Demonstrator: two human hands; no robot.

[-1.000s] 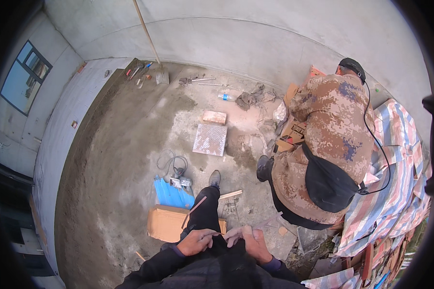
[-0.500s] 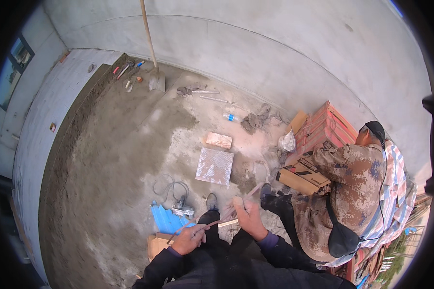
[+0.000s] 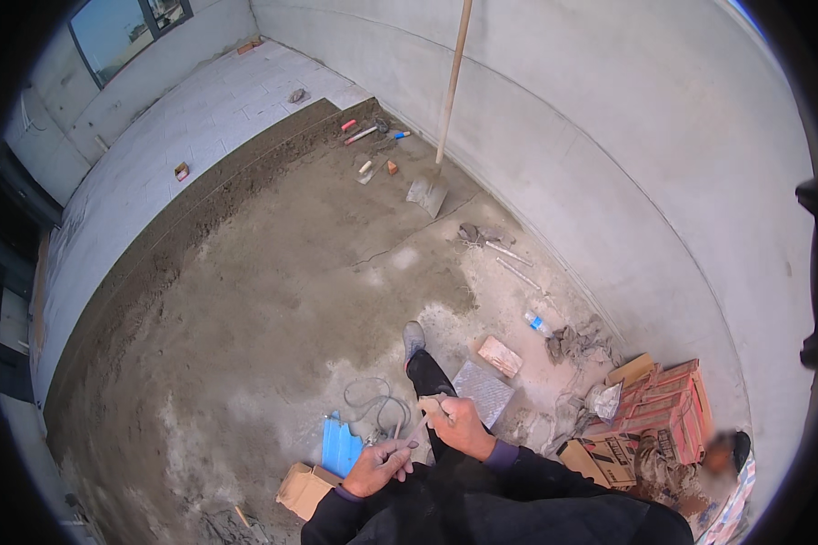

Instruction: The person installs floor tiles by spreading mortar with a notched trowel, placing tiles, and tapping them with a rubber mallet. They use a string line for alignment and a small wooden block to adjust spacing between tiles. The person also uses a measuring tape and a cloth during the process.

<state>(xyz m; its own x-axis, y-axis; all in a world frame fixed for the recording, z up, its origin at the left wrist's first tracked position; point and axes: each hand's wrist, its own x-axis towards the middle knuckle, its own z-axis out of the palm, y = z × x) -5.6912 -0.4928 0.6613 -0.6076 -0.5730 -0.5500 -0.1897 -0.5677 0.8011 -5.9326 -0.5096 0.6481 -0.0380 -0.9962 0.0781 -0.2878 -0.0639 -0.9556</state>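
Note:
Both my hands are closed in front of my body, over my stepping leg. Stretched between them is a thin pale strip, its ends hidden in the fingers; what it is made of I cannot make out. My left hand pinches its lower end, near a blue sheet. At the upper end, my right hand grips the strip, with a tan bit showing at the fingertips. Close to the right hand, partly hidden by it, a grey patterned tile lies on the floor.
A shovel leans on the wall. Hand tools lie by the raised tiled floor. A hose, an open carton, a brick-like block and a bottle surround me. A co-worker crouches beside cartons.
My view has swung left and I have stepped forward, so the co-worker now shows at the lower right edge. My hands are closer together, and the long loose strip between them looks shorter.

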